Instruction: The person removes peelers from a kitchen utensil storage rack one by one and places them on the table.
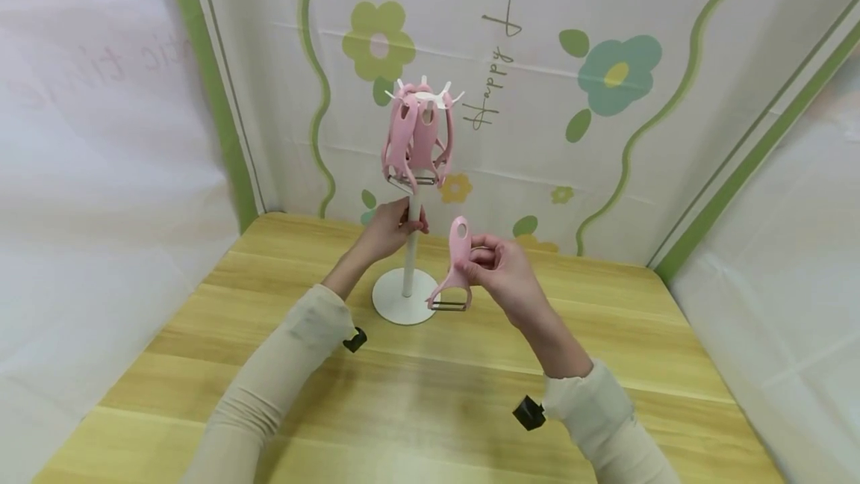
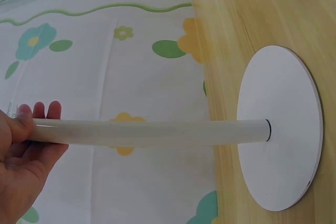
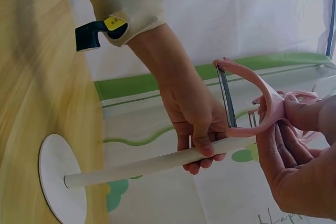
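Observation:
A white stand with a round base stands upright on the table, several pink peelers hanging from the hooks at its top. My left hand grips the pole below them; in the left wrist view the thumb and fingers of that hand are around the pole. To the right of the pole, my right hand pinches one pink peeler by its handle, blade end down. The right wrist view shows this peeler's metal blade near my left hand, and my right hand on its handle.
The wooden table reaches back to a white curtain with printed flowers and green wavy lines. More white sheeting hangs at the left and right sides. A black wrist device is at my right cuff, another at my left.

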Motion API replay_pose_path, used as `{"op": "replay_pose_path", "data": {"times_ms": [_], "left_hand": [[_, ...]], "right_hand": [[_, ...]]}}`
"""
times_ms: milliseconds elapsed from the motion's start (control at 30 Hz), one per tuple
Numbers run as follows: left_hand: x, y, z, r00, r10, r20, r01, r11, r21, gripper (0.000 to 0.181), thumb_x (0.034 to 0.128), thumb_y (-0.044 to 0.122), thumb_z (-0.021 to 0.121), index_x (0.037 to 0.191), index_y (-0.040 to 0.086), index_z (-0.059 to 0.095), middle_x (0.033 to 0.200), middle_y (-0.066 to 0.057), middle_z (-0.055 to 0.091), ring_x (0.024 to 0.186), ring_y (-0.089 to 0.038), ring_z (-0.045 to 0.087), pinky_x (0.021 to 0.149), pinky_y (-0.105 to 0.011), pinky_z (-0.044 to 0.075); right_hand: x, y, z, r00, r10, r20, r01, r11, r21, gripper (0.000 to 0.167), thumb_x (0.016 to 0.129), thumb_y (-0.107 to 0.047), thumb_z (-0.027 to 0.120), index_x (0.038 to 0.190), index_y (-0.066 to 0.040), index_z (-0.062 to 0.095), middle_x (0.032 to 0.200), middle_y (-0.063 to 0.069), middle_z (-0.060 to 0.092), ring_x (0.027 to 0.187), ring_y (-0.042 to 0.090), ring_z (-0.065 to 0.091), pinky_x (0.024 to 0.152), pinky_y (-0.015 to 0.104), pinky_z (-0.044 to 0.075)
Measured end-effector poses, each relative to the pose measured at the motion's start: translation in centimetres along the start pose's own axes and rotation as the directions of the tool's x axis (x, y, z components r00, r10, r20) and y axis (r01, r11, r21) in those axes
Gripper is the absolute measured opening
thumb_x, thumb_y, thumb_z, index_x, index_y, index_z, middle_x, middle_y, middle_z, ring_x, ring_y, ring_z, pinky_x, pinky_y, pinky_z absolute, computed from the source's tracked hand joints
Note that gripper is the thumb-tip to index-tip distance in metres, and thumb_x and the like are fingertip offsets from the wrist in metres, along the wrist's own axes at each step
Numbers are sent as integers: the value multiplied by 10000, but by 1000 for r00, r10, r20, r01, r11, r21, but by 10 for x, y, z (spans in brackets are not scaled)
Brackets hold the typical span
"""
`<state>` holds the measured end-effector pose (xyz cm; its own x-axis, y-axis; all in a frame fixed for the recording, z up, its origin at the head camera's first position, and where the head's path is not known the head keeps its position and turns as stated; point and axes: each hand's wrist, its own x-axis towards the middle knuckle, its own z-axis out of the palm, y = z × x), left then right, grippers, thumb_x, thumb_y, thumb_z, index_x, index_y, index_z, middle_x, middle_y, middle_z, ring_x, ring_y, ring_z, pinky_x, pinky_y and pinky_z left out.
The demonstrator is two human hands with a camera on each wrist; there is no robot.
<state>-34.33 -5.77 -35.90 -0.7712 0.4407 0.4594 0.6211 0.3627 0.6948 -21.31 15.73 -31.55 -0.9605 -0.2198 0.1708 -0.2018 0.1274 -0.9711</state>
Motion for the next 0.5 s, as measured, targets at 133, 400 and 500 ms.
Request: {"op": "replay_pose_path", "data": {"times_ms": [133, 400, 500], "left_hand": [[0, 2, -1, 1000, -1, 1, 1, 1000, 21, 58, 977, 29, 598, 984, -28, 596, 947, -152, 724, 944, -315, 719, 876, -435, 587], [0, 3, -1, 1000, -18, -4, 18, 1000, 17, 53, 979, 37, 598, 983, -15, 594, 940, -151, 727, 945, -310, 720, 885, -447, 583], [-1, 2, 0, 999, -32, -2, 32, 999, 5, 30, 982, 14, 584, 992, -11, 599, 945, -155, 722, 949, -313, 722, 888, -445, 582]], "right_hand": [[-2, 9, 4, 1000, 30, 8, -30, 999, 29, 305, 929, 79, 621, 1207, 167, 532, 858, -35, 727, 769, 66, 691, 725, 211, 592], [-3, 31, 10, 996, 85, 18, -86, 995, 59, 292, 921, 129, 578, 1198, 196, 515, 819, -26, 718, 737, 44, 694, 705, 206, 590], [-2, 42, 11, 993, 113, 23, -114, 992, 57, 284, 925, 122, 577, 1193, 190, 516, 835, 12, 726, 751, 52, 698, 719, 223, 598]]}}
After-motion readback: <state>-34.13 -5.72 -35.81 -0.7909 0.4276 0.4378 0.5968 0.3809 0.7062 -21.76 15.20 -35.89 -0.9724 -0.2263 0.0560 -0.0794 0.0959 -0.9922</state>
